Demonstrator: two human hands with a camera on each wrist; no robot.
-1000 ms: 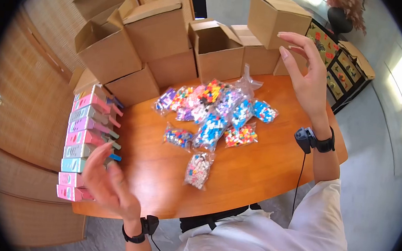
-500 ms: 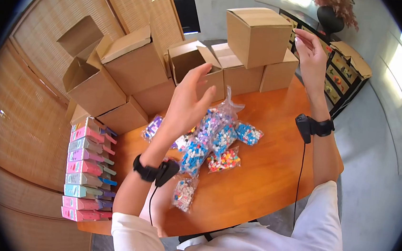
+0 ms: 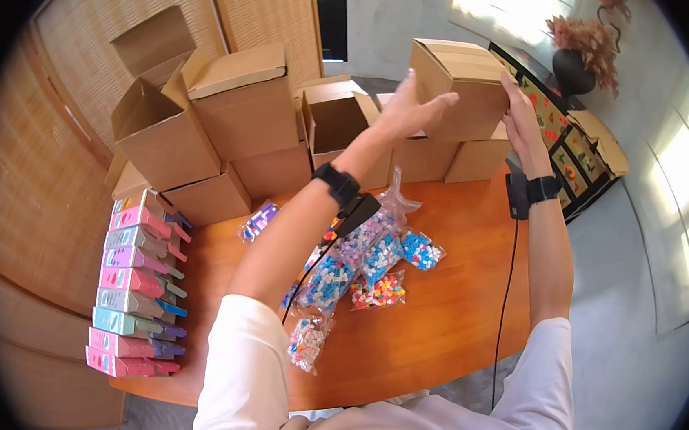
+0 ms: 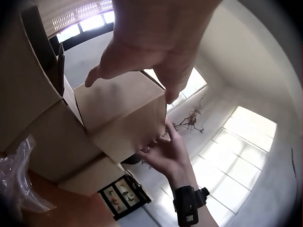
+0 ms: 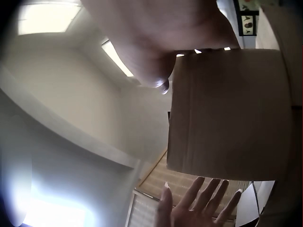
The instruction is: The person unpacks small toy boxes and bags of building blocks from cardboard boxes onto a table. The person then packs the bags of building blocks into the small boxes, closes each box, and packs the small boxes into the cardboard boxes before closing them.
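A closed cardboard box (image 3: 473, 103) sits on top of other boxes at the back of the table. At its right side, my right hand (image 3: 526, 124) lies against the cardboard with fingers extended. My left hand (image 3: 407, 112) is at the box's left side, thumb and fingers spread; in the right wrist view this left hand (image 5: 199, 208) shows straight, parted fingers just beside the box (image 5: 229, 113). Whether the left fingers touch the cardboard is unclear. The left wrist view shows the box (image 4: 123, 113) between both hands.
Open cardboard boxes (image 3: 164, 121) stand along the table's back left. Clear bags of colourful small pieces (image 3: 331, 279) lie mid-table, partly behind my left forearm. A row of pink, grey and teal cartons (image 3: 128, 302) lines the left edge. A black cabinet (image 3: 566, 165) stands beyond the table's right side.
My left hand has swung from the lower left across the bags to the box's left side. My right hand has come against its right side. The view has shifted.
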